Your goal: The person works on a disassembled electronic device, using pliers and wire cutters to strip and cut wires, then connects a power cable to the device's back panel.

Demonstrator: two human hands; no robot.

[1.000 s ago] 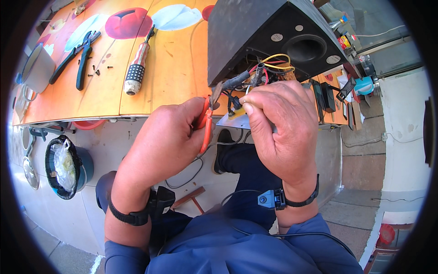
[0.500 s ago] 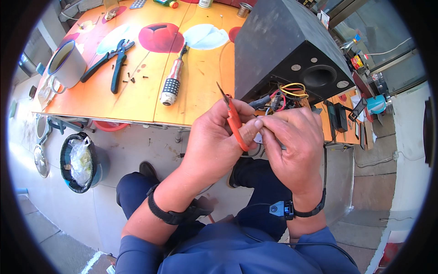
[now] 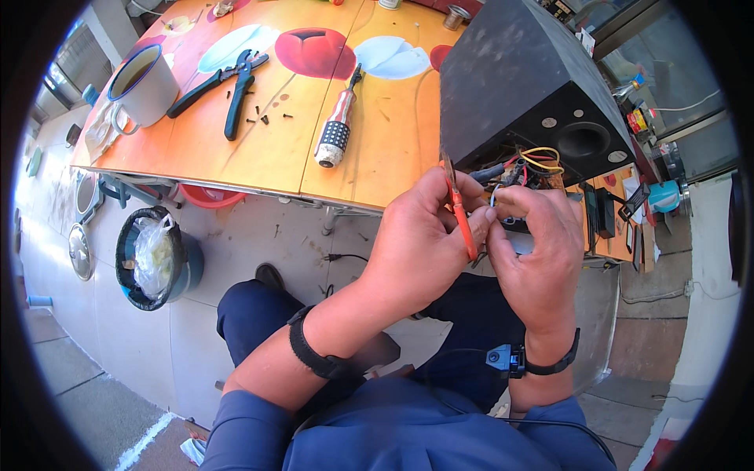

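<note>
Orange-handled pliers (image 3: pixel 460 215) swung nearer twelve o'clock, left hand (image 3: pixel 422 245) clamped on them; right hand (image 3: pixel 545 255) sat at their three o'clock, hold unclear.

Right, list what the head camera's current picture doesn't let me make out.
Head view:
- Whatever is between the left hand and right hand: covered by fingers.
- Lower ends of the wires: behind the right hand.
- Part of the orange-handled tool: inside the left hand's grip.
- Heads of the screws: too small.
- White container: cut off by upper edge.
</note>
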